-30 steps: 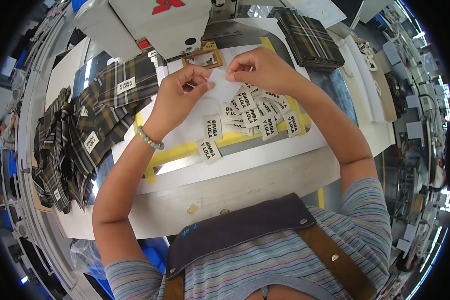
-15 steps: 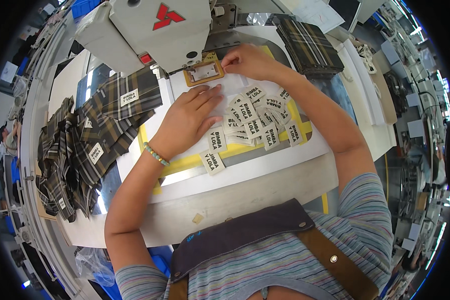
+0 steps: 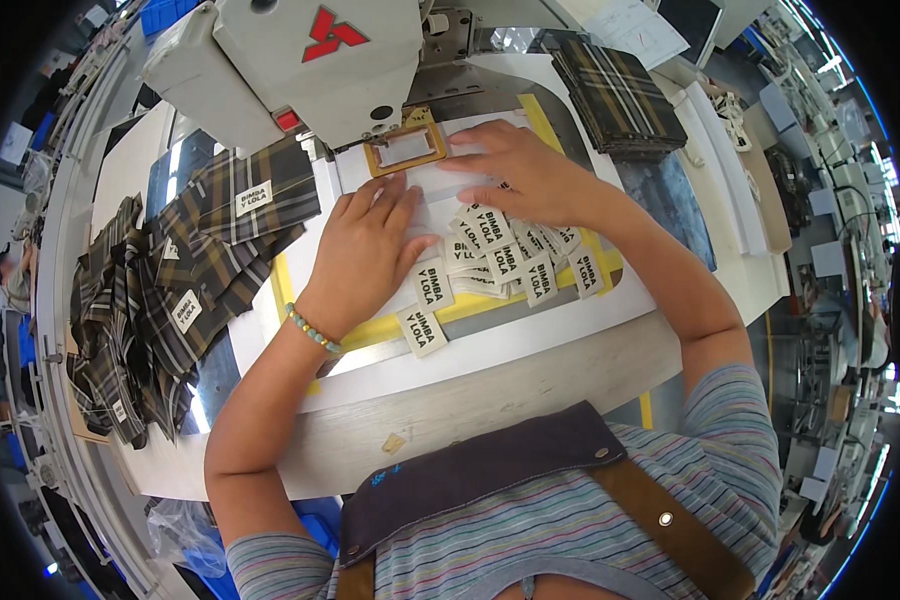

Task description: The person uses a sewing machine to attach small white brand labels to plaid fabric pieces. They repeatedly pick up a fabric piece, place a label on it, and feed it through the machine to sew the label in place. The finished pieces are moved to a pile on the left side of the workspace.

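My left hand (image 3: pixel 365 250) lies with fingers outstretched on the white sheet (image 3: pixel 350 360), fingertips just below a yellow-brown clamp frame (image 3: pixel 434 147) with a white piece (image 3: pixel 405 147) inside it, under the sewing machine (image 3: pixel 305 75). My right hand (image 3: pixel 518 175) is open, fingers spread over the sheet right of the frame, partly hiding a loose pile of cream printed labels (image 3: pixel 505 262). A few separate labels (image 3: pixel 425 330) lie nearer me, on and beside the yellow tape (image 3: pixel 370 327). Neither hand visibly holds anything.
Overlapping plaid fabric pieces (image 3: pixel 135 330), several bearing labels, cover the left of the table (image 3: pixel 250 455). A neat plaid stack (image 3: pixel 615 95) sits at back right, near papers (image 3: pixel 630 25) and a dark screen (image 3: pixel 685 20). Machines line both sides, with people partly visible.
Both hands have let go of the white piece they pinched; one now shows in the frame. My right fingers, pinched at the frame's edge half a second ago, have spread and moved slightly down.
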Demonstrator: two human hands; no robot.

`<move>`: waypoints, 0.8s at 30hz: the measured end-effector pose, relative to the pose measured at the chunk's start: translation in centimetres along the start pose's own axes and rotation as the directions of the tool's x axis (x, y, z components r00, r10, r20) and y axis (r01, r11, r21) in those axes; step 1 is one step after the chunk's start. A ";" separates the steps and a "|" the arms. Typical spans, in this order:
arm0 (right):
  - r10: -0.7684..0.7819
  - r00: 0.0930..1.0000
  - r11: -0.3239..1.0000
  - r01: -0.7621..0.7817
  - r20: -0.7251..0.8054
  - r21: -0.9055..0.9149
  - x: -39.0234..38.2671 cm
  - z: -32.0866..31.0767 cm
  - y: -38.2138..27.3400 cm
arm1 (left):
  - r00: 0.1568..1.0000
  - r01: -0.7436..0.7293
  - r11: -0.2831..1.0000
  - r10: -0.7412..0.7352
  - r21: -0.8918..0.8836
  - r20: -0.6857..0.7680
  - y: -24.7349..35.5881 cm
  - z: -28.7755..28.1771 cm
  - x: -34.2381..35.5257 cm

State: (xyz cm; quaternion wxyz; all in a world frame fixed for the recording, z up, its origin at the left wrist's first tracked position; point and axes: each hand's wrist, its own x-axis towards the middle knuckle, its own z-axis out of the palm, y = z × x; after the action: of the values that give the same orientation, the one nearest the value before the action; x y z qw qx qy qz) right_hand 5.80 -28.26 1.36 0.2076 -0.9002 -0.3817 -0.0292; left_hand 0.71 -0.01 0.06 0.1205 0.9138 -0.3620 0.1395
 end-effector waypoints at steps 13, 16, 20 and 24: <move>-0.053 0.995 0.984 0.038 -0.083 -0.173 -0.2 2.6 -1.1 | 0.997 0.055 0.998 -0.055 -0.015 0.052 0.0 0.8 0.2; -0.028 0.997 0.988 0.016 -0.075 -0.155 -0.1 2.5 -1.5 | 0.994 0.067 0.998 -0.066 -0.011 0.090 -0.1 1.0 0.4; -0.009 0.997 0.990 -0.003 -0.083 -0.144 -0.2 2.7 -2.0 | 0.992 0.076 0.996 -0.071 -0.050 0.102 -0.6 1.3 0.6; 0.010 0.997 0.990 -0.021 -0.075 -0.140 -0.2 2.6 -2.3 | 0.988 0.091 0.993 -0.080 -0.079 0.128 -0.7 1.3 0.8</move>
State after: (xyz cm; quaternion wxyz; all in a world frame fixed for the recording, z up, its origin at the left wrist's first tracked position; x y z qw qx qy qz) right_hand 3.76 -25.95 -0.25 0.1577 -0.9138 -0.3638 -0.0877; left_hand 1.98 -0.45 -0.99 0.1418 0.9295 -0.3349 0.0614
